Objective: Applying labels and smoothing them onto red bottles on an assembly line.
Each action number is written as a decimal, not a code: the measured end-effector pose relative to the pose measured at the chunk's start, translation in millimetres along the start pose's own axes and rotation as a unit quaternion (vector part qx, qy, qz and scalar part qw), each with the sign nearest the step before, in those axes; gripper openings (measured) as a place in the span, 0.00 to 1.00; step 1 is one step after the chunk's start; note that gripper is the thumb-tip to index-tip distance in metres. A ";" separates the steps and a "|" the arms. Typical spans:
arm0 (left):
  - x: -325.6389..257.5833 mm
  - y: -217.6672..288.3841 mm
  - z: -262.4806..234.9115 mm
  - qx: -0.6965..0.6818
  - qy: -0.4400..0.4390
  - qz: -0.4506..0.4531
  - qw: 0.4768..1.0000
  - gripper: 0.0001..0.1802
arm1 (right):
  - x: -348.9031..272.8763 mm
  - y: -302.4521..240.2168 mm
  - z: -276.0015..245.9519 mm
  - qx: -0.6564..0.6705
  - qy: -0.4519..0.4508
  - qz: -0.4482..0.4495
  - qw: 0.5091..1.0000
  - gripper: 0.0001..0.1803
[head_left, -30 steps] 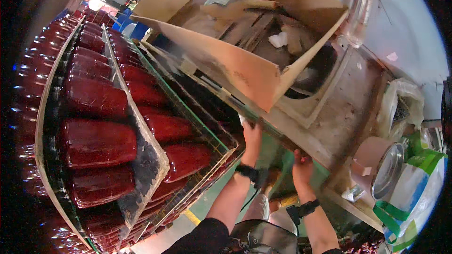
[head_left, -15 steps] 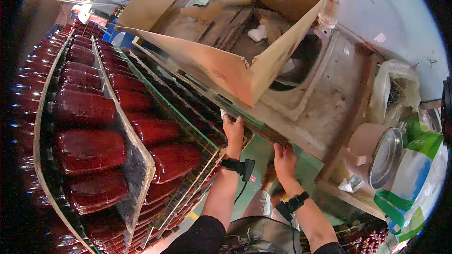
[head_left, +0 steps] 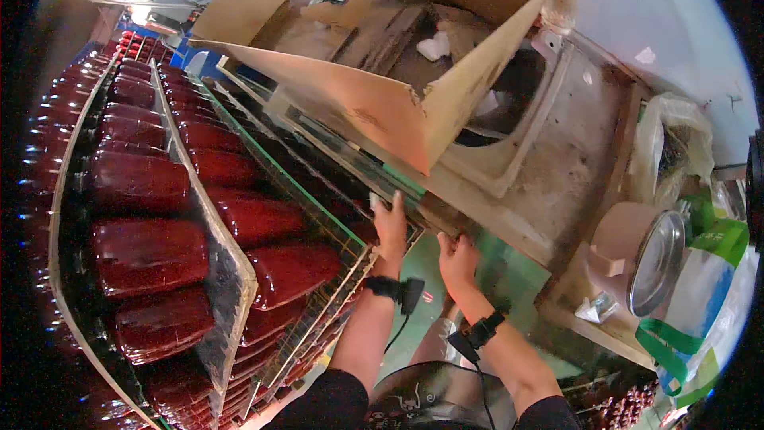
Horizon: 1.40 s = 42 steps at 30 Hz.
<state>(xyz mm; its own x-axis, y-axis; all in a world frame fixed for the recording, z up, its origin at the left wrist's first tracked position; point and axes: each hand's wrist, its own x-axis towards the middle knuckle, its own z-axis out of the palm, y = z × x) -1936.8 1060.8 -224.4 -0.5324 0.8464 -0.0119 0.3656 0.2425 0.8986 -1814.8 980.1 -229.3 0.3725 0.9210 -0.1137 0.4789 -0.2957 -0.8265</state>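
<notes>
Between the rack and the counter, both of my hands grip the near end of a long, flat, wood-edged panel (head_left: 439, 218). It slants up and away to the left, partly under the overhang of the cardboard box. My left hand (head_left: 389, 231) is closed on the panel's left corner, thumb on top. Closed on its right corner is my right hand (head_left: 459, 263); the fingers underneath are hidden. Just left of the panel stand dark boards lined with glossy dark-red rounded blocks (head_left: 151, 251).
An open cardboard box (head_left: 350, 99) with scraps inside rests over a sink-like basin in a dirty counter (head_left: 573, 159). On the right are a pale pot (head_left: 621, 251), a clear plastic bag (head_left: 672, 123) and a green-white bag (head_left: 700, 295). Green floor shows below my hands.
Both hands have shifted left, the right one more and slightly upward, carrying the panel's near end toward the rack. The grip stays closed.
</notes>
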 end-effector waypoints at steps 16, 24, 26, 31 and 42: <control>21.2 -2.0 -18.3 0.167 0.004 -0.056 0.984 0.21 | -1.9 -29.9 44.2 0.055 -0.045 0.029 0.997 0.16; 10.8 -32.1 -45.9 0.199 -0.255 0.021 0.946 0.16 | 13.2 -53.3 50.3 0.049 -0.048 0.019 0.997 0.19; -17.2 -42.9 -30.2 0.208 -0.201 0.161 0.944 0.14 | 18.3 -41.4 54.1 0.040 -0.035 0.017 0.998 0.20; -11.8 -2.8 -21.2 -0.008 -0.120 -0.136 0.983 0.22 | 21.7 -43.8 60.1 0.042 -0.070 0.035 0.996 0.23; 8.7 -27.2 -37.6 0.114 -0.098 -0.068 0.986 0.20 | 17.5 -55.8 73.7 0.051 -0.088 0.005 0.995 0.25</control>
<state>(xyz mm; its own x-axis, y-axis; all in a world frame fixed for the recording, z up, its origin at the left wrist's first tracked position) -1980.1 1043.7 -232.4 -0.4381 0.8687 -0.2310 0.4753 0.4420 0.7608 -1893.5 1031.4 -225.8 0.2280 0.9508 -0.2097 0.3902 -0.2866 -0.8750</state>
